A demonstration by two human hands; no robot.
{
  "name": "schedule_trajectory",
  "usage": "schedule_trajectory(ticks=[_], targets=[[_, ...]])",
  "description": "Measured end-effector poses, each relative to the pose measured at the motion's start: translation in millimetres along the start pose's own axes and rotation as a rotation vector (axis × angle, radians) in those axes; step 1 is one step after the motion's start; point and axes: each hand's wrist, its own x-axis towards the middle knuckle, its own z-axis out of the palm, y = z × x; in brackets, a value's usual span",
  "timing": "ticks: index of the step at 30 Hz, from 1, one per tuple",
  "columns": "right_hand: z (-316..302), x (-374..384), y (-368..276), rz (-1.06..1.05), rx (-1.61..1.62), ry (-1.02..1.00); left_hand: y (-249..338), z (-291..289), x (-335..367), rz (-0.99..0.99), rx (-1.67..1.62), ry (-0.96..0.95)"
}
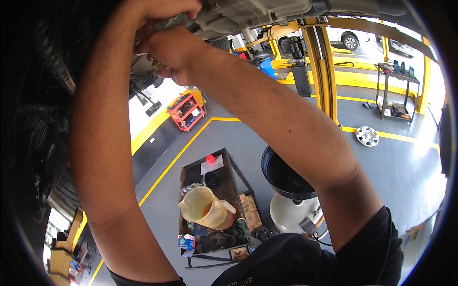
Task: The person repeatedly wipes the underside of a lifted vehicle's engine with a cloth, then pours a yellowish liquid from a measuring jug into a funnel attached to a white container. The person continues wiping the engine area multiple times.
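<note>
Both my arms reach up to the underside of a raised vehicle (248,14). At the top edge my left hand (167,6) is curled over a greenish, translucent, crinkled plastic thing (168,22), partly out of sight. Just below it, my right hand (172,47) is closed with its fingers bent. A small yellowish bit shows by the right fingertips, but the hand hides most of what it grips. Below, on a dark metal trolley (224,162), stands a translucent jug (206,209) with some amber liquid inside.
A red-capped item (210,158), a blue and white box (186,242) and rags share the trolley. Right of it stands a white drum with a black funnel pan (281,171). A yellow lift post (324,71), a red tool cart (187,112) and a wheel cover (367,136) are farther off.
</note>
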Motion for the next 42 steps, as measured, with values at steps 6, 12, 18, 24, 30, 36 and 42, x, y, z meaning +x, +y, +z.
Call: schedule_trajectory(ticks=[6, 12, 18, 24, 30, 36, 42], targets=[[-2, 8, -8, 0.169, -0.368, -0.110, -29, 20, 32, 0.191, -0.130, -0.045], [-6, -6, -35, 0.320, -0.271, -0.110, -40, 30, 39, 0.172, -0.204, 0.083], [4, 30, -5, -0.058, -0.927, -0.244, -45, 31, 46, 0.113, -0.226, 0.027], [9, 66, 23, -0.342, -1.407, -0.273, -52, 32, 56, 0.106, -0.174, 0.072], [18, 90, 62, -0.506, -1.074, -0.050, -53, 37, 60, 0.109, -0.100, 0.100], [9, 60, 26, -0.358, -1.160, -0.274, -51, 34, 63, 0.170, -0.126, -0.015], [-3, 8, -4, -0.045, -0.820, -0.185, -27, 11, 34, 0.122, 0.095, -0.003]])
